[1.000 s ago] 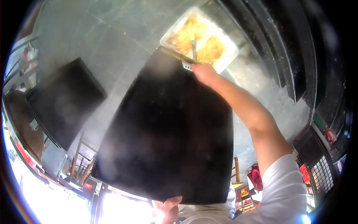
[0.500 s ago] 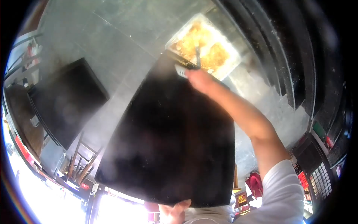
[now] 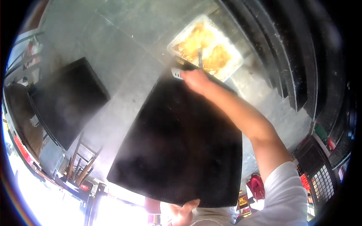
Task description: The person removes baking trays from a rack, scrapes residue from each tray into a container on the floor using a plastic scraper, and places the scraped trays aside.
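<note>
The near end of the big dark panel [image 3: 177, 139] has swung a little to the right over the last second, and the left hand [image 3: 184, 213] has gone with it, thumb on the near edge (its fingers are tucked underneath, so I only presume they clamp). Up at the far end, the white slotted tool [image 3: 176, 73] now sits over the panel's far left corner, where a second ago it was close to the tray. The right hand [image 3: 194, 80] pinches it, fingers curled around one end. To me that puts the work at that corner, with the panel steadied from below.

Around them, from the left: another dark slab [image 3: 68, 101] stands well apart, then a wooden frame like a stool's [image 3: 89, 165] below it. Just past the panel's far edge lies the pale tray [image 3: 235, 56] of yellowish stuff, a dark stick [image 3: 200, 57] in it; whether tray and panel touch, I can't tell. The right forearm [image 3: 241, 109] crosses the panel's right edge and hides part of it. Farther right are a red bag [image 3: 256, 187] and long dark ridges [image 3: 298, 75].
</note>
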Motion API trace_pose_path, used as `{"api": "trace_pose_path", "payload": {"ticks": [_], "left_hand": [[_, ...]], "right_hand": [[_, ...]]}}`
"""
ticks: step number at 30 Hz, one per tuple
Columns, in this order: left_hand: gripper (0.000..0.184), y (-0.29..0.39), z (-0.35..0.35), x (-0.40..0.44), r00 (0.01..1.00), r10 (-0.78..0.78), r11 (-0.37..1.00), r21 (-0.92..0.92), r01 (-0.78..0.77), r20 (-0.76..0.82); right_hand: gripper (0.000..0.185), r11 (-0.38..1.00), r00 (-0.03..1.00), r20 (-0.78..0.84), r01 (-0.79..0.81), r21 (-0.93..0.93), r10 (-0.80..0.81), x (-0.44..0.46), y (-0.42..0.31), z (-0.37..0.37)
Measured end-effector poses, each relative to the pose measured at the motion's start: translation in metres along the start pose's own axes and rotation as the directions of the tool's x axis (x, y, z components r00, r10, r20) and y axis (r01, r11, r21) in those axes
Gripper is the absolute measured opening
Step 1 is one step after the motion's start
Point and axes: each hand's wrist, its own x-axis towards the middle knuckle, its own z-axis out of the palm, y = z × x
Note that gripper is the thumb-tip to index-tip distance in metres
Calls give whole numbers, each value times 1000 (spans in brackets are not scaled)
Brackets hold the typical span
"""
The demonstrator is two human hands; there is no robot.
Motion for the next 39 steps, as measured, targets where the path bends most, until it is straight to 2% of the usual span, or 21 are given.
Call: {"api": "trace_pose_path", "payload": {"ticks": [3, 4, 6, 9, 12, 13, 15, 16, 18, 19, 20, 22, 25, 28, 31, 33, 34, 35, 37, 39], "left_hand": [[46, -12, -12, -3, 998, -60, 998, 17, 59, 34], [45, -13, -13, -3, 996, -78, 997, 25, 77, 36], [45, -15, -12, -3, 995, -96, 995, 32, 95, 38], [44, -16, -14, -7, 992, -110, 993, 40, 108, 54], [42, -11, -15, -10, 989, -131, 990, 61, 126, 76], [42, -8, -17, -11, 987, -137, 989, 72, 131, 79], [37, -8, -16, -6, 989, -109, 993, 50, 104, 102], [34, -9, -16, -5, 989, -100, 994, 43, 96, 107], [35, -8, -21, -2, 984, -127, 988, 97, 116, 121], [36, -9, -21, 0, 981, -143, 984, 124, 127, 131], [36, -9, -20, -2, 985, -102, 983, 165, 79, 138], [36, -11, -16, -2, 986, -13, 971, 240, -27, 164], [35, -23, -24, -3, 980, -30, 1000, 16, 27, 199], [34, -24, -21, -1, 988, -69, 997, 47, 63, 140], [32, -29, -21, -4, 997, -51, 998, 28, 49, 57], [31, -26, -19, -6, 998, -27, 1000, 6, 27, 58], [30, -22, -19, -7, 995, -32, 998, 56, 27, 94], [29, -18, -19, -10, 991, -37, 994, 105, 23, 130], [33, -11, -19, -10, 984, -59, 979, 204, 24, 166], [34, -16, -23, -14, 991, -43, 994, 100, 30, 124]], "right_hand": [[15, 981, 980, 41, -195, -16, 196, 30, 22, 19], [14, 988, 987, 42, -153, -30, 155, 30, 26, 21], [13, 971, 969, -64, -238, 3, 238, 24, 20, 22], [12, 917, 918, -61, -383, 112, 391, 12, 13, 2], [13, 971, 978, 0, -208, 114, 209, -6, 12, -12], [11, 992, 993, -50, -107, 60, 110, -12, 3, -23], [12, 1000, 1000, -19, -2, 27, 2, -30, -17, -49], [12, 998, 998, 10, 60, 5, -60, -40, -30, -61], [11, 990, 976, 169, 141, -12, -137, -61, -61, -86], [11, 984, 966, 189, 177, 28, -179, -70, -79, -98], [10, 983, 973, 143, 172, 67, -180, -75, -94, -97], [12, 993, 973, 198, 119, 5, -117, -61, -96, -82], [16, 998, 992, 124, 3, -63, 5, -13, -41, -40], [17, 987, 988, 17, -156, -29, 156, 25, 17, -14], [16, 960, 960, -11, -279, 13, 280, 29, 30, -14], [15, 933, 919, -161, -357, 46, 360, 14, 29, -25], [14, 918, 890, -226, -390, 71, 396, 3, 31, -30], [14, 928, 891, -261, -361, 88, 371, -7, 31, -35], [14, 955, 935, -199, -278, 106, 294, -34, 28, -49], [13, 960, 947, -205, -212, 183, 248, -67, 20, -63]]}}
